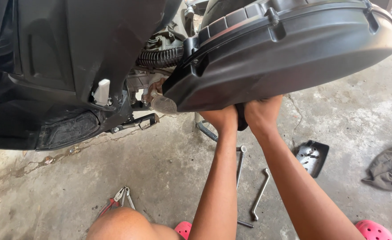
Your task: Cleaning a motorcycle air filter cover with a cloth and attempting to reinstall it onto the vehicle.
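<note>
A scooter fills the top of the view, with its big black plastic drive cover (pixel 284 53) at the right. My left hand (pixel 221 118) and my right hand (pixel 262 113) both reach up under the cover's lower edge, side by side. Their fingers are hidden behind the cover. A dark piece (pixel 241 118) shows between the two hands; I cannot tell which hand holds it. A ribbed black hose (pixel 159 57) and a kick lever (pixel 160 103) sit left of the cover.
On the concrete floor lie two bent metal wrenches (pixel 260 193), red-handled pliers (pixel 116 202), a small black cover plate (pixel 312 156) and a grey rag (pixel 390 169). Pink clogs (pixel 373 230) and my knee (pixel 120 224) are at the bottom edge.
</note>
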